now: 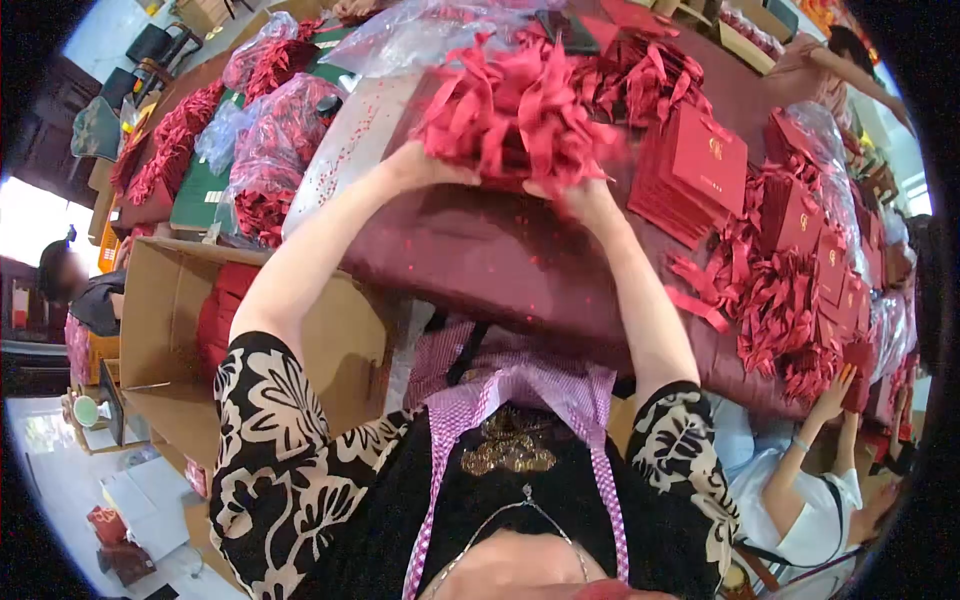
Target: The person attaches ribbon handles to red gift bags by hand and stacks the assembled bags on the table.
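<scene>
A thick bundle of red bags with red ribbons (510,110) is held over the dark red table (460,250), near its front edge. My left hand (430,168) grips the bundle's left side, its fingers partly covered by ribbons. On the right side, my right hand (580,195) holds the bundle from below, slightly blurred. Loose ribbon ends hang over both hands. To the right of the bundle leans a stack of flat red bags (690,170) with gold print.
An open cardboard box (165,330) with red items stands at the left. Plastic-wrapped ribbon bundles (275,140) lie back left. More red bags and ribbons (790,300) cover the right side. A co-worker (800,500) sits at lower right; another person (830,70) is back right.
</scene>
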Tool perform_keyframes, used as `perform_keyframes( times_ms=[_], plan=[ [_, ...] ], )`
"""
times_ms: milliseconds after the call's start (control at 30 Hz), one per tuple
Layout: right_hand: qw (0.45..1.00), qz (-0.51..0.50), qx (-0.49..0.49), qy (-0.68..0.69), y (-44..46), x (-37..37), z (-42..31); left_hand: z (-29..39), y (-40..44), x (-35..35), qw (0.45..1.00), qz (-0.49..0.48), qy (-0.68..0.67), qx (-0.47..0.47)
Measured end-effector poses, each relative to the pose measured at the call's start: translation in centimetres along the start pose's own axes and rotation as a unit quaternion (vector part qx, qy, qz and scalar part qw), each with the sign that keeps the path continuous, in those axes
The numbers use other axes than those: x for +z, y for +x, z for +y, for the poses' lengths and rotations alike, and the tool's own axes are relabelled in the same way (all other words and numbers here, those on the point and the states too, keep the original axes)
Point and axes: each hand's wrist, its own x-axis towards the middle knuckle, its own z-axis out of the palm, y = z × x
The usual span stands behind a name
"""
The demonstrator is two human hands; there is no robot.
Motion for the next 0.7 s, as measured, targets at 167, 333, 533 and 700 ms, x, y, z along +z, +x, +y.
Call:
perform_keyframes(
  times_ms=[167,333,533,700],
  plan=[
    [0.942,0.105,0.019,-0.319,0.7,2.0,-5.0,1.6,1.5,-1.4,0.994,-0.056,0.077,0.051],
    [0.961,0.189,-0.076,-0.185,1.6,-3.8,5.1,-3.9,1.2,0.5,0.990,-0.039,-0.125,-0.051],
    [0.826,0.129,-0.250,-0.489,0.8,-2.7,2.2,-2.5,2.4,0.5,0.999,-0.043,0.004,0.023],
    [0.527,0.057,-0.202,-0.824,3.2,-5.4,2.2,2.2,2.3,-0.7,0.998,0.055,-0.033,0.011]
  ],
)
